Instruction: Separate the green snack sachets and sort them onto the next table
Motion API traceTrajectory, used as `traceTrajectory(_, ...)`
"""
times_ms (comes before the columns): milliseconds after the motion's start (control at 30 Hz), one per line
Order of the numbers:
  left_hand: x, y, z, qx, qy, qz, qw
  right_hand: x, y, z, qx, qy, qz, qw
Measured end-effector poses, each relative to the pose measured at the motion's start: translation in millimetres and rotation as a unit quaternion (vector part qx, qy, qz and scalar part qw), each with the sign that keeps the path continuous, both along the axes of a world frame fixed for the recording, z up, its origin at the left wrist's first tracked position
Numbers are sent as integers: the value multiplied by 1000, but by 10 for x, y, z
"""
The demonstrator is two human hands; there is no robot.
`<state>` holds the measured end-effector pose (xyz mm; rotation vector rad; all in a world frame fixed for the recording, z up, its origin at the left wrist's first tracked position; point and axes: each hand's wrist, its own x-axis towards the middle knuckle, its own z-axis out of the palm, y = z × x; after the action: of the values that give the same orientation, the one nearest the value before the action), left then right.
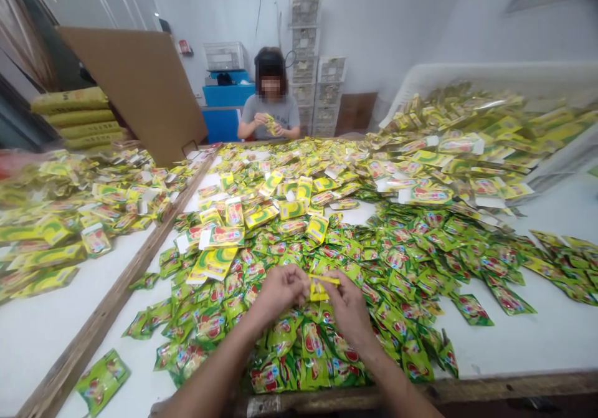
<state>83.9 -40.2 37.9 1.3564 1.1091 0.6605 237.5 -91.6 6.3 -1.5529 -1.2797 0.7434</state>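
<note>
Between my two hands, above the heap, is a small yellow box (319, 288). My right hand (348, 306) grips the box's right end, with thumb and fingers pinched on it. At the box's left end, my left hand (283, 290) has its fingers curled together; whether they grip the box or something small is hidden. Shiny green packets (313, 340) with red fruit pictures lie in a thick pile under and around both hands. Just beyond my left hand, several flat yellow-and-green boxes (213, 262) rest on the packets.
A wooden strip (116, 281) divides the white table, with more yellow boxes (47, 237) on its left. At the right, a white bin (555, 169) lies tipped with boxes spilling out. Across the table a person (271, 109) handles yellow boxes. A large cardboard sheet (140, 88) leans at the left.
</note>
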Motion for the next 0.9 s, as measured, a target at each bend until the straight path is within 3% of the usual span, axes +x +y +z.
traceTrajectory(67, -19, 157, 66, 106, 178, 40, 978, 114, 12, -53, -40, 41, -42, 997)
traceTrajectory(133, -52, 292, 66, 203, 358, 68, 909, 201, 13, -90, -62, 72, -51, 994)
traceTrajectory(200, -80, 373, -6, 235, 458, 47, 856, 243, 4, -96, -69, 90, -43, 993)
traceTrajectory(233, -92, 390, -59, 234, 470, 36, 850, 250, -2, -90, -73, 92, -41, 992)
traceTrajectory(367, -163, 357, -235, 203, 400, 80, 890, 242, -8, -53, -69, 76, -41, 994)
traceTrajectory(500, -285, 321, -254, 214, 283, 173, 919, 221, 42, -10, -50, 73, -26, 996)
traceTrajectory(633, -344, 290, -234, 172, 67, 152, 971, 81, 200, 101, -49, 124, 32, 991)
traceTrajectory(767, -281, 152, -217, 150, -37, 151, 976, -153, 440, 134, -20, 211, 95, 973)
traceTrajectory(900, -205, 1, -177, 88, -102, 184, 974, -306, 505, 81, -9, 242, 71, 968)
